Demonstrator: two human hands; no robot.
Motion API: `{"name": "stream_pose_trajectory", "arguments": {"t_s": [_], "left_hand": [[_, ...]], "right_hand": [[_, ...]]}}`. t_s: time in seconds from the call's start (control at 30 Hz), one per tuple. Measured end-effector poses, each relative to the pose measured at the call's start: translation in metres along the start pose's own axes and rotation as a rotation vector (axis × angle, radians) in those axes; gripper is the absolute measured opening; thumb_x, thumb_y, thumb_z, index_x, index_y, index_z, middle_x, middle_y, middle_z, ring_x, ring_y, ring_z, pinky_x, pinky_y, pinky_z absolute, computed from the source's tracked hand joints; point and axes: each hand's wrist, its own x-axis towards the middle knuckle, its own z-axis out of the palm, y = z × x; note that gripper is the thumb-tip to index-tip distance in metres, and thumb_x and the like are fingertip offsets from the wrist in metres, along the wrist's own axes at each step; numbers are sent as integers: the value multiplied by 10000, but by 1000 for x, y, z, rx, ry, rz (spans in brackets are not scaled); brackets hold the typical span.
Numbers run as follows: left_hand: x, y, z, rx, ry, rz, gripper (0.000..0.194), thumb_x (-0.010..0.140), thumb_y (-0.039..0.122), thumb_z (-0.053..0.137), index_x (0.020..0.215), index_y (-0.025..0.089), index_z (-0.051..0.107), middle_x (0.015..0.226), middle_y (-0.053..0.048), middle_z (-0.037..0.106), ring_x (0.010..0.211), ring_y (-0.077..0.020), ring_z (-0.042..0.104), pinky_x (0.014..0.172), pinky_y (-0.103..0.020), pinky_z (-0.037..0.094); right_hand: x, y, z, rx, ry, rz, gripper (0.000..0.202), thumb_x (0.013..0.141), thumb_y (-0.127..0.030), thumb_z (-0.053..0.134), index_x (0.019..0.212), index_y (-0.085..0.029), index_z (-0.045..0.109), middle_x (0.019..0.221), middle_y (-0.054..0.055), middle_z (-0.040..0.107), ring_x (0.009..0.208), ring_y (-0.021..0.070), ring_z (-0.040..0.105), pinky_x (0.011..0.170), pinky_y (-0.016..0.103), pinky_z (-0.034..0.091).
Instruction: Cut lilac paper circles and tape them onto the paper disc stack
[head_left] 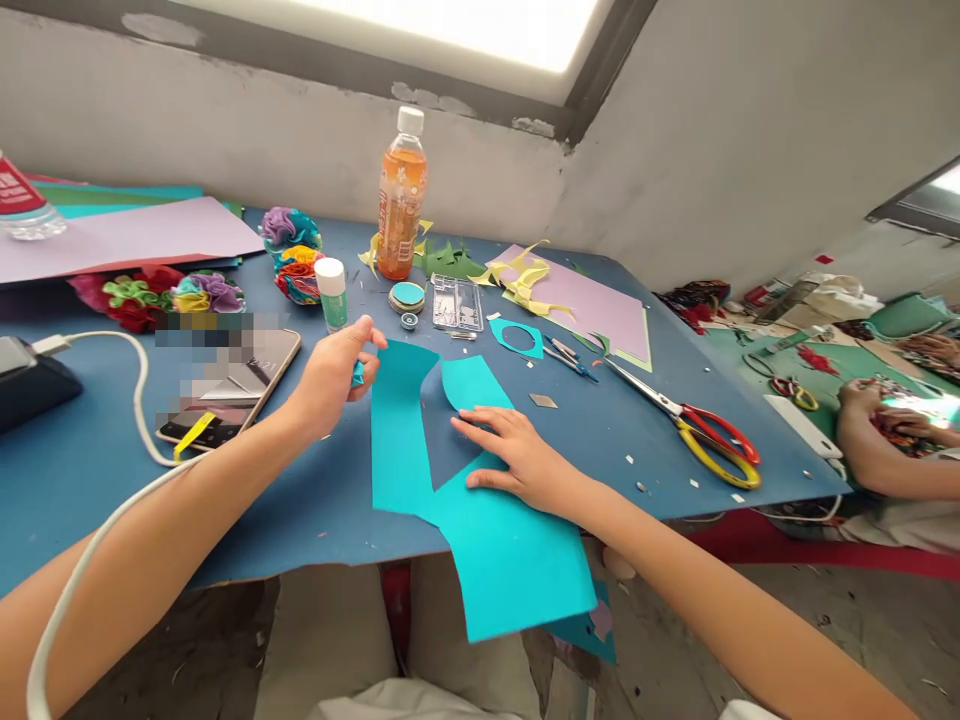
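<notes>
A turquoise sheet of paper (517,540) with a large cut-out lies at the table's front edge, its near end hanging over. My right hand (517,455) rests on it, fingers spread and nothing gripped. Left of the cut, above the sheet's far left strip, my left hand (337,365) is closed. A small turquoise paper piece (358,374) shows between its curled fingers. Just behind that hand stands a glue stick (331,293) with a white cap. Farther right lie a turquoise paper scrap with a round hole (501,340), a compass (568,358) and red-and-yellow-handled scissors (694,420).
An orange drink bottle (403,200) stands at the back beside a clear plastic case (457,303). A phone (240,385) and white cable (139,390) lie left. Ruffled flowers (292,250) sit near stacked coloured paper (135,235). Another person's arm (870,430) is at right.
</notes>
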Motion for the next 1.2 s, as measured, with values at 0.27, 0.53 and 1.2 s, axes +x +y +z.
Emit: {"name": "stream_pose_trajectory", "arguments": {"t_s": [0.27, 0.53, 1.2], "left_hand": [[6, -29, 0, 413, -138, 233, 306, 841, 210, 435, 1112, 163, 569, 1084, -98, 605, 908, -165, 610, 840, -303, 476], [-7, -36, 10, 530, -375, 203, 761, 644, 387, 732, 1318, 180, 444, 1453, -160, 392, 1374, -389, 263, 1116, -561, 192], [1, -27, -5, 177, 3, 146, 128, 753, 288, 609, 825, 194, 560, 808, 3, 566, 915, -198, 548, 817, -300, 471]], "right_hand": [[31, 8, 2, 217, 302, 42, 286, 909, -325, 434, 842, -221, 692, 912, 105, 681, 851, 252, 589, 763, 425, 460], [85, -11, 1, 516, 558, 200, 227, 890, -391, 429, 922, -212, 566, 602, -27, 547, 509, 137, 496, 529, 277, 414], [122, -67, 15, 1089, 348, 114, 850, 659, -675, 622, 1356, -249, 383, 1409, 101, 426, 1278, 278, 420, 1039, 429, 379]]}}
